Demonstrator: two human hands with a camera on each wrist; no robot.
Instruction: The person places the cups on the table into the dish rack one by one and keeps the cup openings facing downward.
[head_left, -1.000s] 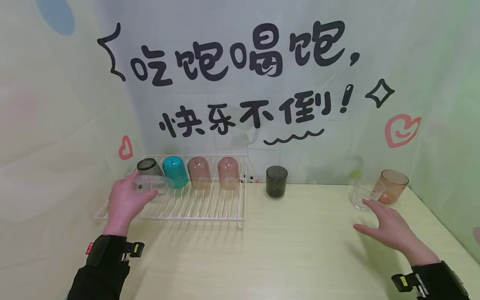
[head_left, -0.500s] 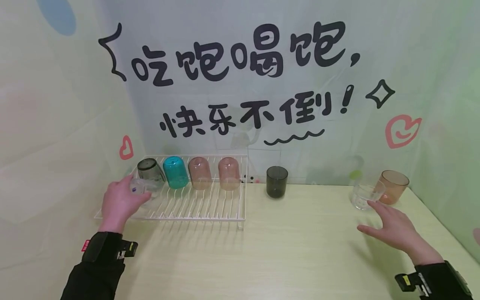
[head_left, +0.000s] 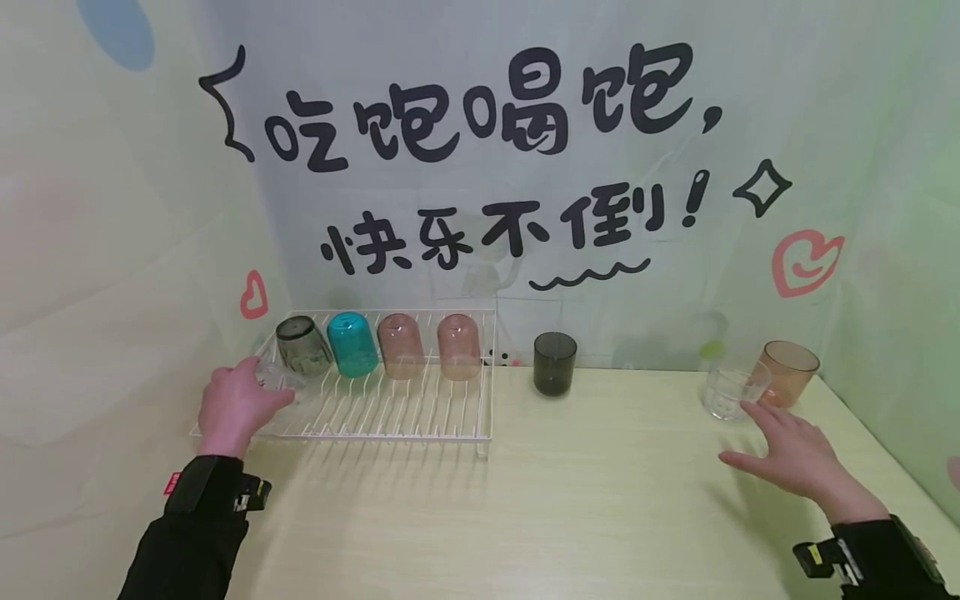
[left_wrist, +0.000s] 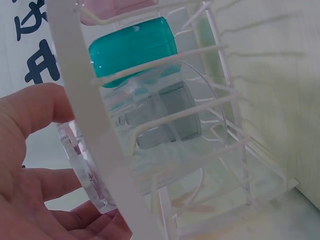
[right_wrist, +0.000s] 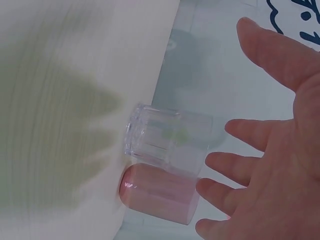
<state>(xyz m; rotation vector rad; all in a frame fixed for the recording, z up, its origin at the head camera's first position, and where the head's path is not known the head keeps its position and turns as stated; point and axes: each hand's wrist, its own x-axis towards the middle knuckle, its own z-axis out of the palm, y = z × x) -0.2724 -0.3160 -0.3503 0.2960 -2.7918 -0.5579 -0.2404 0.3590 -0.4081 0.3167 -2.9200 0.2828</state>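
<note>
My left hand (head_left: 238, 404) grips a clear glass (left_wrist: 87, 167) by its thick base, mouth down, at the left end of the white wire rack (head_left: 420, 437). Just behind it a grey glass (head_left: 303, 346) leans upside down on the rack, beside a teal glass (head_left: 352, 345). Over on the right, my right hand (head_left: 795, 450) hovers with spread, straight fingers and holds nothing. A second clear glass (right_wrist: 170, 137) stands upright on the table close in front of its fingertips, and an amber glass (head_left: 789, 373) is right beside that one.
Two pink glasses (head_left: 401, 347) sit upside down along the back of the rack. A dark grey glass (head_left: 554, 363) stands upright on the table (head_left: 555, 500) to the right of the rack. Fabric walls close in the back and both sides.
My left hand has moved left and lowered the clear glass, which has tipped from lying sideways to mouth down at the rack. My right hand has drifted slightly right, staying open.
</note>
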